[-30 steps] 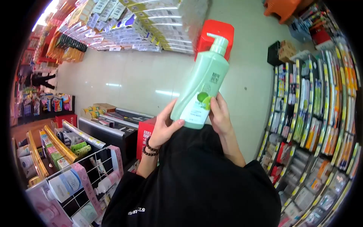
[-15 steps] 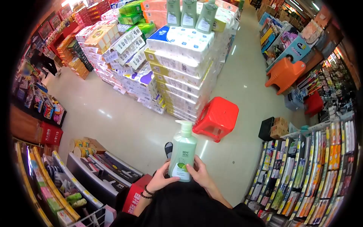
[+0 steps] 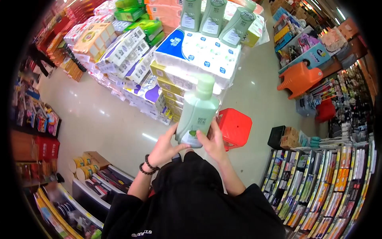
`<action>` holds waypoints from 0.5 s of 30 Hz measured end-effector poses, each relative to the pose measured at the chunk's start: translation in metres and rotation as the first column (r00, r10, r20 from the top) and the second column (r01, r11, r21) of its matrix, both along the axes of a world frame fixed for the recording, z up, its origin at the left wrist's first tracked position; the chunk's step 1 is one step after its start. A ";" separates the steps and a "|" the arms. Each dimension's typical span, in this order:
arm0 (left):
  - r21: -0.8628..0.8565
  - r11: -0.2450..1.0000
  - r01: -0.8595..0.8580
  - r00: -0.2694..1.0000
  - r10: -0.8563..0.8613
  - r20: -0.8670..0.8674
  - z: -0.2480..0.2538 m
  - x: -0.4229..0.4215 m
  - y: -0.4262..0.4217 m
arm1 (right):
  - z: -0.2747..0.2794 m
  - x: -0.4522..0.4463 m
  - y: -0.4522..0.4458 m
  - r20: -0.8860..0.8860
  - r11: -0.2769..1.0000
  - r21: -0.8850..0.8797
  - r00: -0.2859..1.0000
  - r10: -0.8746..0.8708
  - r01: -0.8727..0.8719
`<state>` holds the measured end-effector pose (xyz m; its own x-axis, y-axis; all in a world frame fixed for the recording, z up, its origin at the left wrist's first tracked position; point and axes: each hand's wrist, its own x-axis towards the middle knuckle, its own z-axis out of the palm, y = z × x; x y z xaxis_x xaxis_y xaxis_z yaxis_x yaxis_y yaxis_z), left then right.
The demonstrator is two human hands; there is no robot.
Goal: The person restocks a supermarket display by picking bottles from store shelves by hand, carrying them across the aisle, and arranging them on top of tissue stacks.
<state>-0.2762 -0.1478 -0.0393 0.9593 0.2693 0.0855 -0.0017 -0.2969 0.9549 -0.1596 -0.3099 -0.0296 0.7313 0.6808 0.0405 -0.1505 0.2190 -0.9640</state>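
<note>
A pale green pump bottle [image 3: 197, 115] with printed lettering is held out in front of my body, upright with a slight lean. My left hand [image 3: 164, 147] grips its lower left side, a dark bead bracelet on that wrist. On the lower right side, my right hand [image 3: 213, 142] is closed round the bottle with its thumb on the front. Beyond it, three similar green bottles [image 3: 213, 18] stand on a white-and-blue pack of paper rolls [image 3: 205, 59], which tops a tall stack. No hand touches those bottles.
A red plastic stool [image 3: 235, 126] stands on the floor right of the stack. Shelves of small packaged goods [image 3: 314, 183] line the right, and display units [image 3: 85, 195] the lower left. An orange chair [image 3: 299, 79] is farther right. A person [image 3: 41, 59] is far left.
Both hands have lifted the pump bottle and carried it outward, so it now overlaps the paper stack. The stack and its bottles appear larger and closer.
</note>
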 end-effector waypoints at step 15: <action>0.308 0.951 -0.036 0.989 -0.010 0.148 0.054 0.298 0.147 | 0.063 0.278 0.132 0.517 0.994 -0.023 0.853 -0.077 0.104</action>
<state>0.0220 -0.0003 0.0143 0.9267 0.2198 0.3048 -0.1279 -0.5780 0.8060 0.1181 -0.1780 0.0338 0.6735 0.6235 0.3971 0.3882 0.1587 -0.9078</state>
